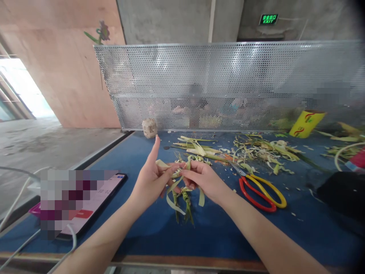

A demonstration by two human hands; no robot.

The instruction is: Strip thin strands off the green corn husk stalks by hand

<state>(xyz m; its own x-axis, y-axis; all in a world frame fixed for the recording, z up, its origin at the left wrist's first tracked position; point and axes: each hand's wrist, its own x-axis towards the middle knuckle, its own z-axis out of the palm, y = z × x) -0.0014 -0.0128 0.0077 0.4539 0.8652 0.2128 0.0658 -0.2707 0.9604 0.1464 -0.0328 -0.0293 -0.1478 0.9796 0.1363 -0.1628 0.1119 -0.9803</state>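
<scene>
Over the middle of the blue table, my left hand (152,177) has its thumb raised and its fingers closed on a pale green leaf strip (173,201) that looks like husk. Close against it, my right hand (203,177) pinches the same strip between thumb and fingertips; some of the fingers are hidden. Ends of the strip curl down below both hands. Just beneath them lies a knotted green stalk bundle (186,198), partly covered by the strips. Red-and-yellow-handled scissors (258,190) rest to the right of my right hand, blades toward the plant scraps.
Long leaf pieces (196,146) and a heap of plant scraps (270,150) lie farther back. A phone (107,198) with cables sits at left. A whitish roll (149,128) and a yellow roll (306,123) stand by the perforated metal screen (216,68). Something black (342,194) is at right.
</scene>
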